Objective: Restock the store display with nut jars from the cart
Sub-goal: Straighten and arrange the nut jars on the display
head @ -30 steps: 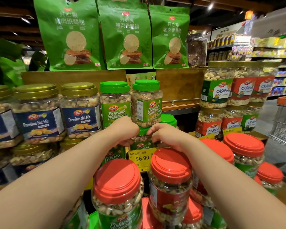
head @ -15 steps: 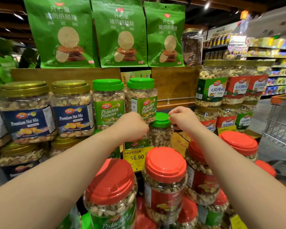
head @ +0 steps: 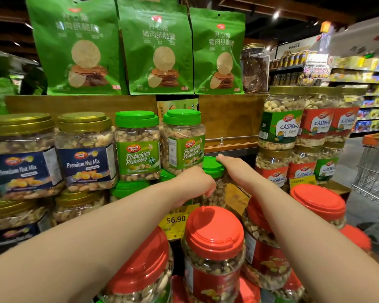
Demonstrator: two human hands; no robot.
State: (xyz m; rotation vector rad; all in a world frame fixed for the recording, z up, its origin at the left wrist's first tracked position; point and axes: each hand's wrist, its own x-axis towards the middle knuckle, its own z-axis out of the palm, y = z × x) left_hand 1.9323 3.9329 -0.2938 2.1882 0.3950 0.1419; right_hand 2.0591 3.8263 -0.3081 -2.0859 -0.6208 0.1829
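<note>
Item: green-lidded pistachio jar [head: 213, 178], held between both hands at the open gap in the display, lower tier. Left hand [head: 195, 184] curls around the jar's left side, fingers wrapped against the clear wall. Right hand [head: 236, 169] lies over the lid and right shoulder; its fingers are mostly hidden behind the jar, so the grip looks closed on it but cannot be fully confirmed.

Just left of the left hand: two upright pistachio jars [head: 138, 145] on the upper tier, with more green lids below them. Further left: premium nut mix jars [head: 85, 152] with gold lids, stacked two high.

Right of the right hand: stacked cashew jars [head: 280, 125]. Beyond them, the cart [head: 374, 171], its contents not visible.

Nearer than both hands: red-lidded jars [head: 214, 232] and a yellow price tag [head: 175, 219].

Above: green snack bags [head: 155, 47].

Status, judged: the jar is being seated; the gap beside it remains partly unfilled, so more restocking likely follows.
</note>
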